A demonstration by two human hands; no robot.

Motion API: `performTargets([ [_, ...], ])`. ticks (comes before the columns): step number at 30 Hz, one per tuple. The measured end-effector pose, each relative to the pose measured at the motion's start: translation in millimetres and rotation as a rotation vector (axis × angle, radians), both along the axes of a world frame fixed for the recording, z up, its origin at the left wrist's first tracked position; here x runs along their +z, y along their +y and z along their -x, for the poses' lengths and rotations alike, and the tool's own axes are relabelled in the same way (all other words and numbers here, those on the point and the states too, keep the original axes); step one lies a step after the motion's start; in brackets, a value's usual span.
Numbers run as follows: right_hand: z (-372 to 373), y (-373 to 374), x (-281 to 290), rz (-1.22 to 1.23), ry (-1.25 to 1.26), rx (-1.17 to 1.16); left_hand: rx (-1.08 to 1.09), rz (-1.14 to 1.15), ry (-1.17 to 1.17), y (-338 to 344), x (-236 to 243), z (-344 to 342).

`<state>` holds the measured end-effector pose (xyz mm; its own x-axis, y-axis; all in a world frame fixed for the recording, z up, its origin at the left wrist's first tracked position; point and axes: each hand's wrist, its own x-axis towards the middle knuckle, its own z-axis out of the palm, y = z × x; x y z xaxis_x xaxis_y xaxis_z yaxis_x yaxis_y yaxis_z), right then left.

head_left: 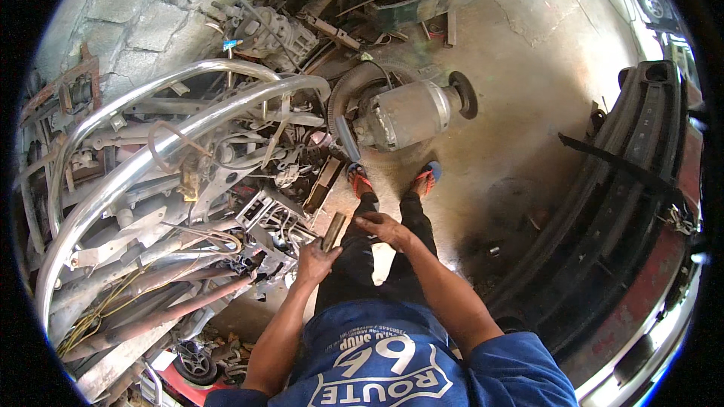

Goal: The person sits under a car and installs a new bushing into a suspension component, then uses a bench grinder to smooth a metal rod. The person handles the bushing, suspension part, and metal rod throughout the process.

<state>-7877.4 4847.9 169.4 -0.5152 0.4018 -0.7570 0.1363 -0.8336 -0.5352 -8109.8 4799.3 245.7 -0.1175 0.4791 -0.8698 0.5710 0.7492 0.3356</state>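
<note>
Bright blue T-shirt (332, 328) on show, short sleeves (520, 365), a white shield emblem (381, 377) and lettering sweeping across the front! Dark trousers (419, 224) below, then thong sandals (427, 175), vivid orange-red straps over bluish soles, and bare hands (319, 260)!

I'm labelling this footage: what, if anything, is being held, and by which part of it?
The left hand holds a short brownish bar by its near end. Whether the right hand holds anything cannot be told.

Counting two bare hands (317, 262) and one metal bar (334, 231) near, two sandals (430, 171) and one fat metal cylinder (411, 115) farther, two big chrome tubes (241, 102) left. Skipping left scrap pile (158, 215): too tangled to count.
</note>
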Motion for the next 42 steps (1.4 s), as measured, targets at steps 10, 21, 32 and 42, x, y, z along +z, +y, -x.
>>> performTargets([
  [10,16.8,11.3,4.4,0.196,0.084,-0.376,-0.104,-0.299,-0.038,27.5,-40.0,-71.8],
  [21,-21.2,62.0,-16.6,0.045,-0.140,-0.061,0.259,-0.059,-0.315,54.6,-43.6,-125.4],
  [32,-30.0,98.5,-48.8,-0.181,-0.427,0.027,0.531,-0.159,-0.307,75.6,-105.2,-166.7],
  [42,-39.1,102.3,-55.5,0.040,-0.352,-0.116,0.740,-0.107,-0.274,70.5,-101.7,-134.7],
])
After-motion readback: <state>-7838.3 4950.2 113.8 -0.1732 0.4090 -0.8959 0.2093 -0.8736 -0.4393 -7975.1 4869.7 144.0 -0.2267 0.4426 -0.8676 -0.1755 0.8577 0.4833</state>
